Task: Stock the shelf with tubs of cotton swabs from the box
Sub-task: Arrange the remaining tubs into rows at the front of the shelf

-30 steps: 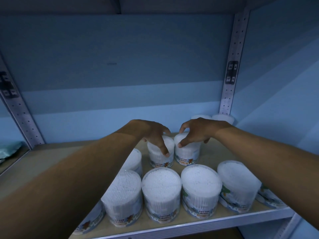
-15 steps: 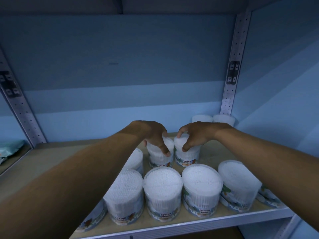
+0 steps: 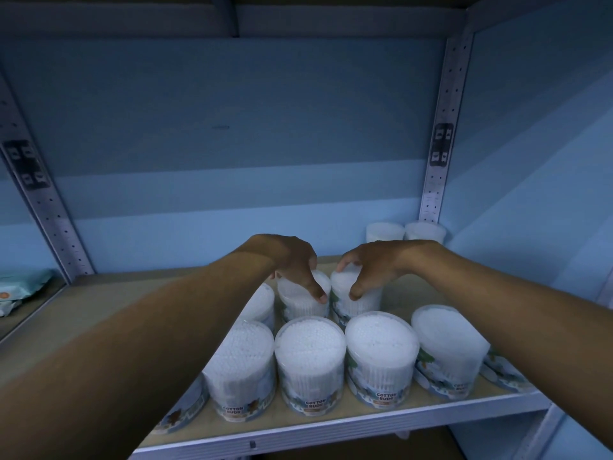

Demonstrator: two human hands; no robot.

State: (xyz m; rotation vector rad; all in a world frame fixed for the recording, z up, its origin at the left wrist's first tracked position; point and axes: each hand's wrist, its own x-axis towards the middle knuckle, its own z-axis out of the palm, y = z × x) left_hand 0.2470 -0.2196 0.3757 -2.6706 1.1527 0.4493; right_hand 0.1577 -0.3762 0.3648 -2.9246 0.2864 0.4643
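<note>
A tub (image 3: 300,302) is gripped from above by the left hand (image 3: 292,262), fingers curled over its lid and thumb down its near side. A second tub (image 3: 360,295), just to its right and touching it, is gripped the same way by the right hand (image 3: 371,265). Both tubs stand upright on the shelf (image 3: 132,293), behind a near row of tubs (image 3: 310,361) along the front edge. Two more tubs (image 3: 404,231) are seen in the far right corner, by a perforated post (image 3: 442,134).
</note>
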